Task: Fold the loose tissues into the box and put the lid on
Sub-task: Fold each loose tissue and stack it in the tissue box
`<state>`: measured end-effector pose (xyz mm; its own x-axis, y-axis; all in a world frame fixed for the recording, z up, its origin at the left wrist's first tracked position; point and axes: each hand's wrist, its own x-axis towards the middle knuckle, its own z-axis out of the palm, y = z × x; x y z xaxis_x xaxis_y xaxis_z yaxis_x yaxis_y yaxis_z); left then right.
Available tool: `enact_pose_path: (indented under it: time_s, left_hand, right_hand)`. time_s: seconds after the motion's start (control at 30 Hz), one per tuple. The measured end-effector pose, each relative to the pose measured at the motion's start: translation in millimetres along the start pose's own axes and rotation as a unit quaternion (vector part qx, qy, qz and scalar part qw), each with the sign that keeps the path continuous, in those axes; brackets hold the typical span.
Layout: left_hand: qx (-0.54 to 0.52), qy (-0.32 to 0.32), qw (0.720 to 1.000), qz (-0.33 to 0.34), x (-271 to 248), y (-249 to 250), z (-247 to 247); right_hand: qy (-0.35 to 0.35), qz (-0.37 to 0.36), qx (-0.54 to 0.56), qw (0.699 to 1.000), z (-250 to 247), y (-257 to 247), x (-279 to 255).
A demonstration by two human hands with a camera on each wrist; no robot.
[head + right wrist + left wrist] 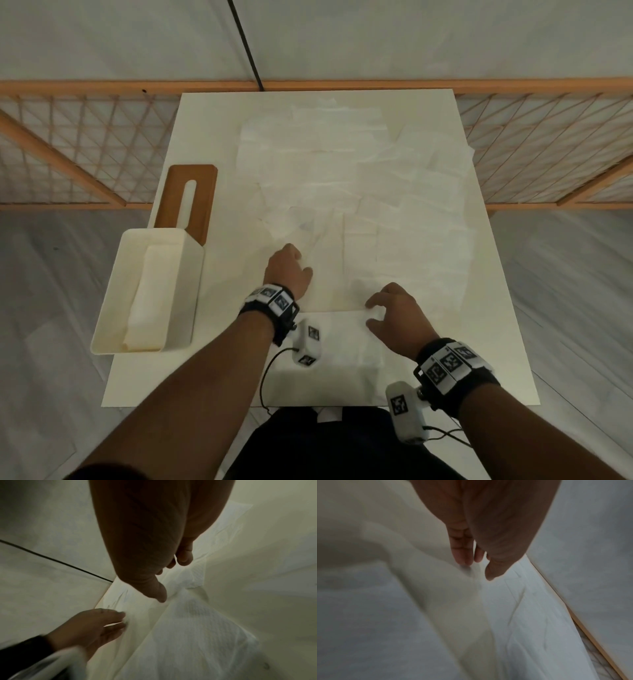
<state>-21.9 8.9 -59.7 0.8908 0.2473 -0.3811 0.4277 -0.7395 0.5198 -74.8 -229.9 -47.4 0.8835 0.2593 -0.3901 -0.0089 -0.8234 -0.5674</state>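
Centrally, loose tissues (342, 171), too overlapped to count, cover the table (212, 370). One open box (113, 308) holding folded tissue sits at nine o'clock, one brown lid (202, 185) behind it. Left hand (289, 270) presses a tissue with straight fingers; right hand (394, 315) pinches a tissue edge at five o'clock.

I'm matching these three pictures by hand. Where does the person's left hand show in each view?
Head: left hand just left of centre, fingers on the tissue spread on the table.
Left wrist: top centre, fingers pointing down onto the tissue.
Right wrist: lower left, reaching in, fingers on the tissue.
Shared landmark: the spread white tissue under both hands; the right hand also touches it.
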Motion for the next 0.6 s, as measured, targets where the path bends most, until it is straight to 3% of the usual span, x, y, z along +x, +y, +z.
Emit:
enact_pose_path:
  time_s: [0.23, 0.43, 0.53, 0.6]
  left_hand:
    - [-0.051, -0.011, 0.991, -0.127, 22, 32, 15]
    - [-0.205, 0.031, 0.972, -0.114, 25, 47, -19]
    - [-0.337, 0.021, 0.936, -0.101, 14, 62, -48]
    - [-0.406, 0.011, 0.910, -0.078, 4, 73, -70]
  right_hand:
    - [0.029, 0.020, 0.020, 0.999, -14, 14, -6]
    - [0.070, 0.042, 0.086, 0.993, -29, 21, -2]
    - [0.072, 0.088, 0.179, 0.977, -35, 17, 3]
    - [0.046, 0.108, 0.310, 0.944, -36, 10, 6]
